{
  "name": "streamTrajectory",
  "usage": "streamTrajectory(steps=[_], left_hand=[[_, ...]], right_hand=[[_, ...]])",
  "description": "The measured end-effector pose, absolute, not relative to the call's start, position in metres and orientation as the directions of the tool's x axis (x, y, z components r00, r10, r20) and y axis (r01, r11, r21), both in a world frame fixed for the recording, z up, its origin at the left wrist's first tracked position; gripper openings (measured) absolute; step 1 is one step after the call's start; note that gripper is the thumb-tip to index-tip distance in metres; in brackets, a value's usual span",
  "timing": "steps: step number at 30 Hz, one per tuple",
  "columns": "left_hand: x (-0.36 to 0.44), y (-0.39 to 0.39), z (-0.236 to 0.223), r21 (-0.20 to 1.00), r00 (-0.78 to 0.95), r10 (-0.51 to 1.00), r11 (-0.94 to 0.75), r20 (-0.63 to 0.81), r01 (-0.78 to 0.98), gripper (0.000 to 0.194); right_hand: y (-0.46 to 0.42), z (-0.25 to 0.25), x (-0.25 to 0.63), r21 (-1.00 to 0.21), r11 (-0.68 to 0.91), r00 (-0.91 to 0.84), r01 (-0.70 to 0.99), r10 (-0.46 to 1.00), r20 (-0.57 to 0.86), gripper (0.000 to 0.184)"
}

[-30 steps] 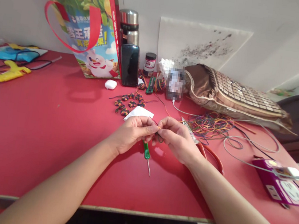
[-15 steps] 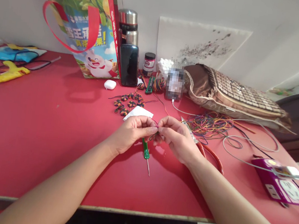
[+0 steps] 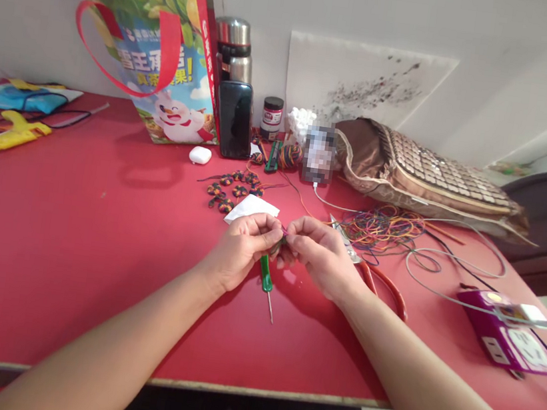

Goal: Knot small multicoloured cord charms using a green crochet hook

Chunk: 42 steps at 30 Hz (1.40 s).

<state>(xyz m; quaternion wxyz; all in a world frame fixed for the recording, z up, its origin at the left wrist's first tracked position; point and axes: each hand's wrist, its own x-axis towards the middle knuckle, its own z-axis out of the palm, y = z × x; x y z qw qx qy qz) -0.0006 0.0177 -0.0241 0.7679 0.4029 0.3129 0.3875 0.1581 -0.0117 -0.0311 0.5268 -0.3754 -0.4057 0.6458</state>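
Thin multicoloured cord [image 3: 284,233] is pinched between the fingertips of my left hand [image 3: 253,243] and my right hand [image 3: 316,250], which nearly meet over the table. Its finer detail is mostly hidden by the fingers. Just below my left hand lies a green-handled awl [image 3: 267,276], its metal tip toward me. A white slip of paper [image 3: 251,209] lies beyond my left fingers, and past it a group of knotted cord pieces [image 3: 227,191]. Red-handled scissors [image 3: 383,287] lie partly behind my right hand, beside a loose tangle of cord [image 3: 384,229].
On the red table [image 3: 69,259] stand a printed bag [image 3: 169,77], a steel flask [image 3: 236,52], a dark phone [image 3: 234,119] and a small jar [image 3: 271,119]. A yellow glue gun [image 3: 18,131] lies left. A brown cushion [image 3: 423,174] and a purple power strip [image 3: 509,330] are right.
Both hands keep nearly the same place, their fingertips shifting slightly on the cord. A pinkish stretch of cord now shows between them where an orange one showed before. The camera view drifts slightly.
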Motion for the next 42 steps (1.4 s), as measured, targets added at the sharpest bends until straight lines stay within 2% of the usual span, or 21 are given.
streamTrajectory(steps=[8,20,27,31,38,42], left_hand=[[-0.004,0.023,-0.024,0.855,0.479,0.864,0.358,-0.152,-0.375,0.043],[-0.007,0.028,-0.033,0.908,0.481,0.867,0.297,-0.128,-0.296,0.035],[-0.004,0.026,-0.029,0.926,0.491,0.861,0.282,-0.129,-0.251,0.04],[-0.004,0.028,-0.028,0.956,0.479,0.87,0.228,-0.115,-0.184,0.045],[-0.006,0.03,-0.028,0.963,0.464,0.881,0.195,-0.089,-0.184,0.048],[-0.005,0.028,-0.028,0.956,0.462,0.882,0.207,-0.09,-0.208,0.048]], right_hand=[[-0.012,-0.036,0.155,-0.932,-0.093,-0.113,-0.35,0.992,-0.057,0.026],[-0.012,-0.037,0.155,-0.932,-0.082,-0.074,-0.354,0.996,-0.059,0.029],[-0.011,-0.035,0.157,-0.982,-0.039,-0.036,-0.184,0.999,-0.033,0.016],[-0.012,-0.033,0.158,-0.99,-0.069,-0.08,-0.124,0.995,-0.059,0.019],[-0.01,-0.037,0.156,-0.955,-0.142,-0.063,-0.261,0.99,-0.13,0.04],[-0.01,-0.037,0.155,-0.938,-0.129,-0.067,-0.32,0.991,-0.114,0.041]])
